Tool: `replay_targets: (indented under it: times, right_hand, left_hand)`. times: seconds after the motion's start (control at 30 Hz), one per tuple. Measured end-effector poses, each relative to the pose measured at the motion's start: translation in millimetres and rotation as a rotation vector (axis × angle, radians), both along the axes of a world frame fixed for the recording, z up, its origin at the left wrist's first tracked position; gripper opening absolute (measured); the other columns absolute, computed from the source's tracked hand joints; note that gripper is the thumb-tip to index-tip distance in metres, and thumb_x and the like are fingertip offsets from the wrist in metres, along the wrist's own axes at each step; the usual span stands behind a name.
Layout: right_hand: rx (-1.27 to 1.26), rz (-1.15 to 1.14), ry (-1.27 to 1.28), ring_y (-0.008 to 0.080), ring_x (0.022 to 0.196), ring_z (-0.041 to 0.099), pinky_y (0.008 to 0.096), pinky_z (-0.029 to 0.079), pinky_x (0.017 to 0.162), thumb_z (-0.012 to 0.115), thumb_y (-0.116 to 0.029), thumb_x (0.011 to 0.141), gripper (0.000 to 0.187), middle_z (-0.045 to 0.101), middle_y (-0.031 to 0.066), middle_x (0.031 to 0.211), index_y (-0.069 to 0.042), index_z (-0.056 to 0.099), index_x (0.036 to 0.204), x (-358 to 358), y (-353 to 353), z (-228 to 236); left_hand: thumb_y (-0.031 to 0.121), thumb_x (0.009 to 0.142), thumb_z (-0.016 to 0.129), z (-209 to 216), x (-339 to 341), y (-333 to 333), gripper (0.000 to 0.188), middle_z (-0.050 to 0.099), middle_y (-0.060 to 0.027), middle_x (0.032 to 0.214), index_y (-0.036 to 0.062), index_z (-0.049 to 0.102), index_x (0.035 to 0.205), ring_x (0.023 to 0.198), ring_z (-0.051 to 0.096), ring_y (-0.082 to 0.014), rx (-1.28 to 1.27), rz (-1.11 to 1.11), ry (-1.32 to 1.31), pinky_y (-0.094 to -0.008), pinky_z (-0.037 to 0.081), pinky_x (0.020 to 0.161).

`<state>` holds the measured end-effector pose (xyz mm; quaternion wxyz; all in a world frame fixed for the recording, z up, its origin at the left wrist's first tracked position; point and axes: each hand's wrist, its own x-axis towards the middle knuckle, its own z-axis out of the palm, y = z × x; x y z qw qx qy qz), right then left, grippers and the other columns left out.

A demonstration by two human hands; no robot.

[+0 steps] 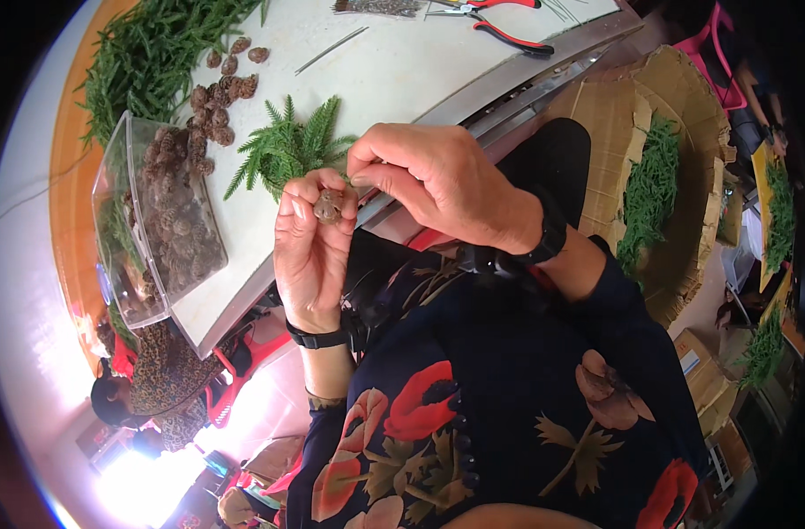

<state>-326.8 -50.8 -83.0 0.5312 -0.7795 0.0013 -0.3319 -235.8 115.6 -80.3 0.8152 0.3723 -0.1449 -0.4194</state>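
My left hand (312, 251), palm up, pinches a small brown pine cone (329, 208) between thumb and fingers. Just beside it, my right hand (442, 185) is closed in a pinch at the cone's edge; whatever lies between its fingertips is too small to make out. A green artificial fir sprig (289, 148) shows right behind the left fingertips, at the table's near edge. Whether those fingers touch it I cannot tell.
The white table (367, 84) bears a heap of green sprigs (146, 66), loose pine cones (217, 110), a clear plastic box (177, 225) of cones, thin wires (332, 50) and red-handled pliers (512, 38). At right stands a cardboard box (596, 110) with greenery. Another person (160, 379) sits lower left.
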Motion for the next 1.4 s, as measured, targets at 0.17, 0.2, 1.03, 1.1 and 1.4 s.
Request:
replay_targets:
  times: [0.17, 0.2, 1.03, 1.1, 1.4]
  right_hand:
    - [-0.074, 0.065, -0.050, 0.0233, 0.066, 0.063, 0.0303, 0.047, 0.056, 0.064, -0.001, 0.086, 0.007, 0.063, 0.0092, 0.076, -0.002, 0.058, 0.089, -2, -13, 1]
    - [-0.074, 0.070, -0.045, 0.0234, 0.066, 0.063, 0.0307, 0.047, 0.056, 0.064, -0.001, 0.086, 0.007, 0.063, 0.0089, 0.076, -0.002, 0.058, 0.089, -3, -15, 1]
    - [0.131, 0.189, 0.111, 0.0179, 0.077, 0.056, 0.0298, 0.045, 0.068, 0.063, -0.011, 0.090, 0.012, 0.061, 0.0086, 0.083, 0.001, 0.059, 0.089, -8, -14, -4]
    - [0.209, 0.164, 0.098, 0.0157, 0.078, 0.056, 0.0284, 0.045, 0.069, 0.062, -0.011, 0.091, 0.012, 0.061, 0.0072, 0.083, 0.001, 0.059, 0.090, -5, -8, -8]
    - [0.788, 0.155, 0.241, 0.0070, 0.081, 0.054, 0.0221, 0.045, 0.072, 0.057, -0.013, 0.097, 0.017, 0.062, 0.0008, 0.089, 0.003, 0.061, 0.102, -9, -5, -8]
  left_hand:
    - [0.025, 0.096, 0.060, 4, -5, -4, 0.021, 0.053, -0.0149, 0.113, 0.0053, 0.052, 0.101, 0.089, 0.052, -0.0203, 0.085, -0.004, -0.024, -0.0287, 0.044, 0.079]
    - [0.024, 0.096, 0.060, 3, -5, -4, 0.021, 0.054, -0.0161, 0.111, 0.0049, 0.052, 0.101, 0.087, 0.052, -0.0202, 0.089, -0.022, -0.013, -0.0290, 0.044, 0.078]
    - [0.012, 0.093, 0.062, 2, -19, -18, 0.014, 0.063, -0.0104, 0.082, 0.0018, 0.058, 0.102, 0.066, 0.050, -0.0092, 0.444, -0.028, -0.178, -0.0194, 0.040, 0.059]
    - [0.011, 0.093, 0.062, 4, -20, -20, 0.014, 0.063, -0.0095, 0.081, 0.0018, 0.058, 0.103, 0.065, 0.050, -0.0091, 0.454, -0.011, -0.212, -0.0194, 0.040, 0.059]
    - [0.008, 0.092, 0.059, 13, -18, -26, 0.009, 0.063, -0.0113, 0.085, 0.0034, 0.056, 0.099, 0.066, 0.050, -0.0094, 0.329, 0.016, -0.115, -0.0197, 0.041, 0.059]
